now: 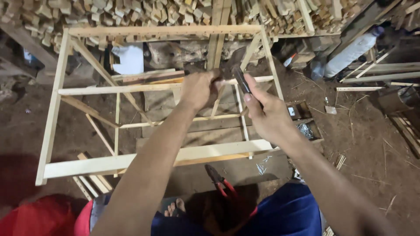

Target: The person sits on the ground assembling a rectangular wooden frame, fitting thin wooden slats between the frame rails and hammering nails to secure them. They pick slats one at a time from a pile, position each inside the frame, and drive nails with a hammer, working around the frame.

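Hands meet over the upper middle of a pale wooden frame point(153, 159) that stands on the dirt floor point(367, 144). The left hand point(199, 89) is closed in a pinch at the thin upper rail point(131, 87), apparently steadying something small there; what it pinches is too small to tell. The right hand point(267, 113) is wrapped around the dark handle of a hammer point(238, 78), whose head sits blurred just above the left hand's fingers.

Judged from this, the step is fastening at the joint where the rail crosses an upright slat. To do it well, the left hand's fingers should stay low and clear of the striking face, first taps should be light and square to the rail, and the frame should not rock on the uneven ground.

Both forearms reach forward from the bottom of the picture and converge, the left one running up from lower left, the right one from lower right with the wrist cocked back.

Red-handled pliers point(221, 181) lie on the ground below the frame's bottom rail, loose nails point(262, 166) just to their right. Stacked wood offcuts point(131, 13) fill the top, and a white plastic bottle point(350, 52) lies at upper right.
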